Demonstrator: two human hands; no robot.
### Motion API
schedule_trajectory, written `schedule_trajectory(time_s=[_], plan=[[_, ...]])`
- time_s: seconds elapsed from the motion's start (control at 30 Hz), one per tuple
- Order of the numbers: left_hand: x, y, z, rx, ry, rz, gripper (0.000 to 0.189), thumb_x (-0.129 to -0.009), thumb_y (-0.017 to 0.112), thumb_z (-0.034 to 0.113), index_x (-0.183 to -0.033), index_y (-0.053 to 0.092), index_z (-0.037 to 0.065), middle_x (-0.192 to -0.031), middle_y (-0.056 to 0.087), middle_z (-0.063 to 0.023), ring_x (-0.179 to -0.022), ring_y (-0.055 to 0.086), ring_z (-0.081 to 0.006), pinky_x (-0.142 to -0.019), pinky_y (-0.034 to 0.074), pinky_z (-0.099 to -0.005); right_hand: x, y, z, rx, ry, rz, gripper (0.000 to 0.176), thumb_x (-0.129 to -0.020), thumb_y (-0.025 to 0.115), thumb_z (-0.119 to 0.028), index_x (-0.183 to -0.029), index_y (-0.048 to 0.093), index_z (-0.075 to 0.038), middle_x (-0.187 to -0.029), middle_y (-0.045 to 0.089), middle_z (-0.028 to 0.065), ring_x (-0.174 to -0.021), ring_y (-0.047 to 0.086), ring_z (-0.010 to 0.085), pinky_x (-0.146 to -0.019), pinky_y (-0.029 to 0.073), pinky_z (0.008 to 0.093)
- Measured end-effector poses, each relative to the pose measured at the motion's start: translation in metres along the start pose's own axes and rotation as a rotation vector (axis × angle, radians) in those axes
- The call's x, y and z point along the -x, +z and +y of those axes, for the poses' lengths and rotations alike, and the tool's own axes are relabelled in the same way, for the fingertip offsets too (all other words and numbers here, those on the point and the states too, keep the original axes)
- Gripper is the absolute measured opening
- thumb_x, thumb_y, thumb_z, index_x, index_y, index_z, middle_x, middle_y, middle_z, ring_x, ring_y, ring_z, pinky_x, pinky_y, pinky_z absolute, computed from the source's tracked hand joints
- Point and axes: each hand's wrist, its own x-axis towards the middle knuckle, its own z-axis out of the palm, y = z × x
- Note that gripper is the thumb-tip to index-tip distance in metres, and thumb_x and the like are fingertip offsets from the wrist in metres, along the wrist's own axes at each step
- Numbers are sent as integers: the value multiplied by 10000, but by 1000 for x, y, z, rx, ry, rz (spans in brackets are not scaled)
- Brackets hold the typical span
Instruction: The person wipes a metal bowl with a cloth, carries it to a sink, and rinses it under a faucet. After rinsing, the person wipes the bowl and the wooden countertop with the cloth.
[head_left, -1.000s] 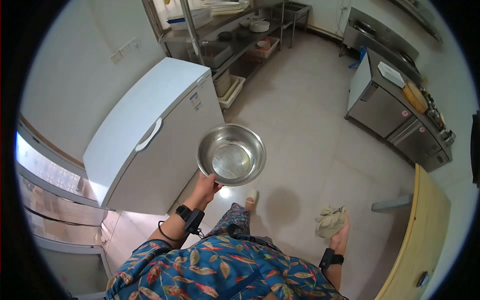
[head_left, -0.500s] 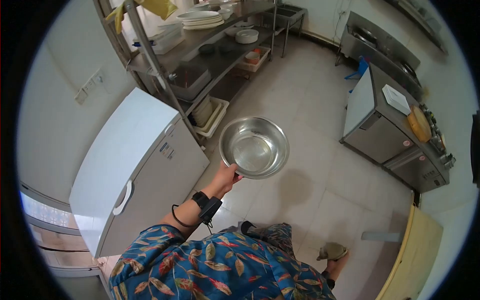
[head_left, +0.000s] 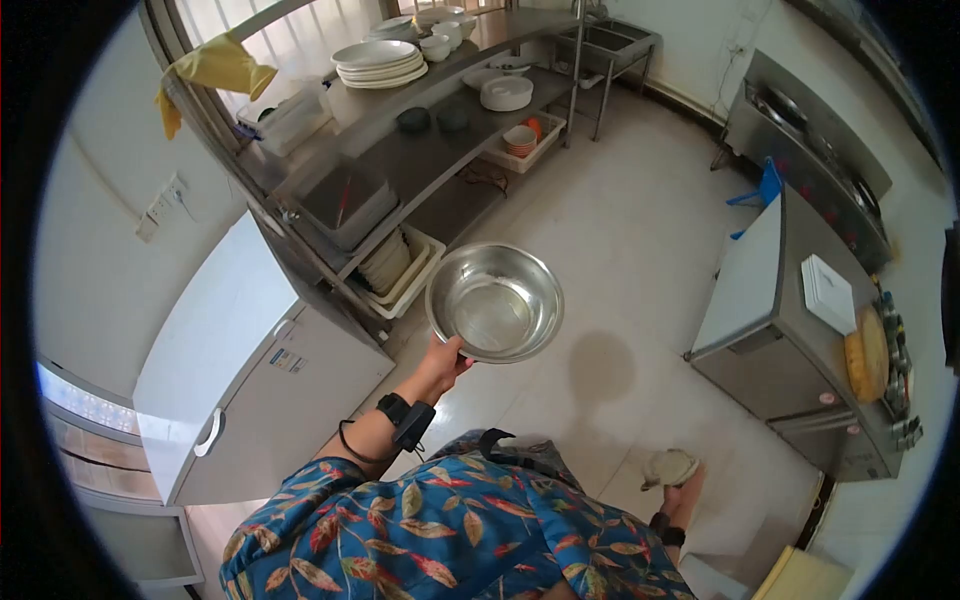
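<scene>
My left hand point(head_left: 445, 364) is closed on the near rim of a shiny steel basin point(head_left: 494, 303), thumb over the edge and fingers underneath. The basin is held out above the floor, tilted slightly so its inside shows, with a little clear shine at the bottom that may be water or reflection. Low on my right side, my right hand point(head_left: 688, 490) hangs down with its fingers around a greyish-beige cloth point(head_left: 668, 467), bunched up. Its fingers are partly hidden behind the cloth.
To the left stands a white chest freezer point(head_left: 215, 340). Beyond it is a steel shelf rack point(head_left: 475, 130) with stacked plates point(head_left: 380, 65) and tubs. At right is a steel counter point(head_left: 770, 300) with a white box point(head_left: 828, 293) and a round wooden board point(head_left: 866, 355). A blue stool point(head_left: 768, 180) stands behind it.
My view has shifted forward, toward the shelf rack, which now looks nearer. The freezer and counter sit lower in view. Both hands keep hold of the basin and the cloth.
</scene>
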Motion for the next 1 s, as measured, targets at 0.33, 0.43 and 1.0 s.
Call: schedule_trajectory(time_s=[0.33,0.43,1.0], plan=[[-149,105,58,-49,32,41,470,-873,495,88,-1295,315,186,-1044,548,-60,-697,563,-152,-539,513,-251,-215,155,-69,-52,-67,-67,389,-961,494,-356,-1191,532,-44,-1170,594,117,-1063,588,279,-933,491,426],[-226,134,80,-36,-5,-23,486,-870,482,73,-1306,303,190,-1049,545,-63,-702,559,-148,-533,514,-249,-248,175,-71,3,-19,1,415,-962,477,-396,-1161,557,-41,-1153,611,116,-1048,597,285,-922,500,452],[-488,414,226,-146,27,-178,428,-907,470,69,-1287,292,155,-1097,528,-74,-760,563,-149,-539,507,-245,-432,209,-92,-50,50,222,147,-914,501,-250,-868,518,-111,-835,563,3,-747,591,157,-683,547,354]])
